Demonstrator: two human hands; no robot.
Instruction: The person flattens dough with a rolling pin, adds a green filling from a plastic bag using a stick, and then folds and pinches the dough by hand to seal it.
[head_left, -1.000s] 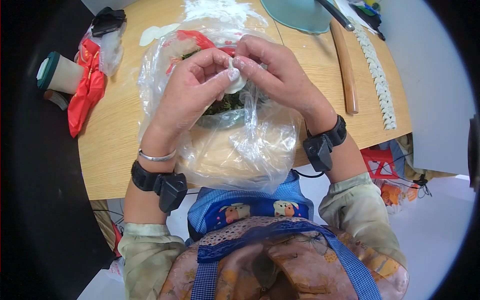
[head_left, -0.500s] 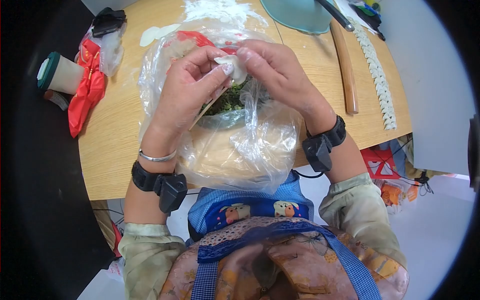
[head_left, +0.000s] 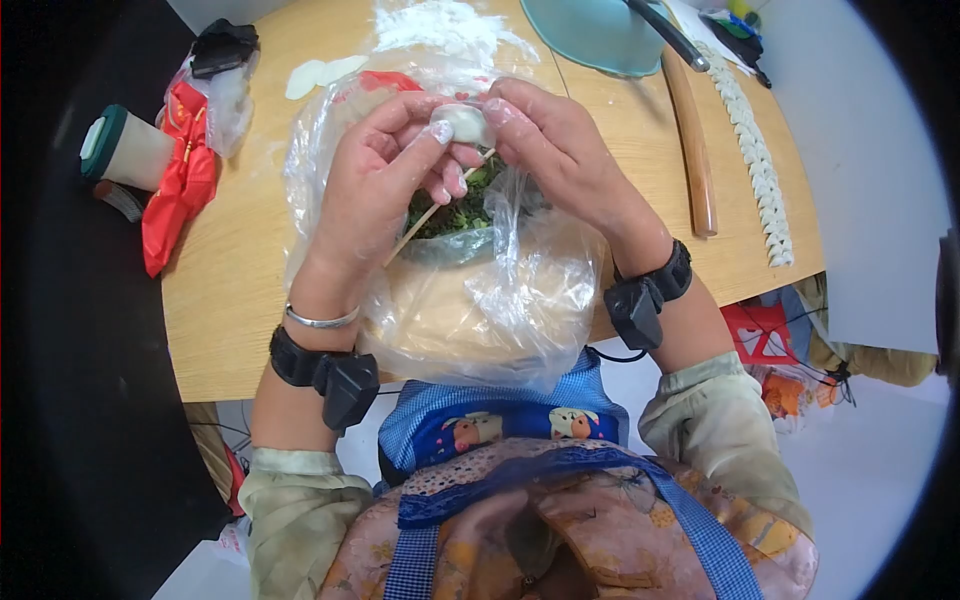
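A small white dough wrapper (head_left: 462, 124), folded over, is held above the open plastic bag (head_left: 490, 300). My left hand (head_left: 385, 160) grips its left side with thumb and fingers, and a thin wooden stick (head_left: 425, 220) slants down beneath that palm. The fingers of my right hand (head_left: 550, 140) pinch the wrapper's right edge. Chopped green filling (head_left: 460, 208) shows in the bag just below both hands, partly hidden by them. White flour marks my fingertips.
Flat dough rounds (head_left: 322, 74) and scattered flour (head_left: 440, 28) lie at the back. Rightward are a wooden rolling pin (head_left: 692, 150), a green lid or pan (head_left: 595, 35) and a long row of folded dumplings (head_left: 752, 150). A cup (head_left: 135, 150) and red bag (head_left: 180, 190) stand left.
The wrapper has gone from an upright, loose shape to a folded one between my hands. More of the stick's upper end shows. The whole view has shifted slightly.
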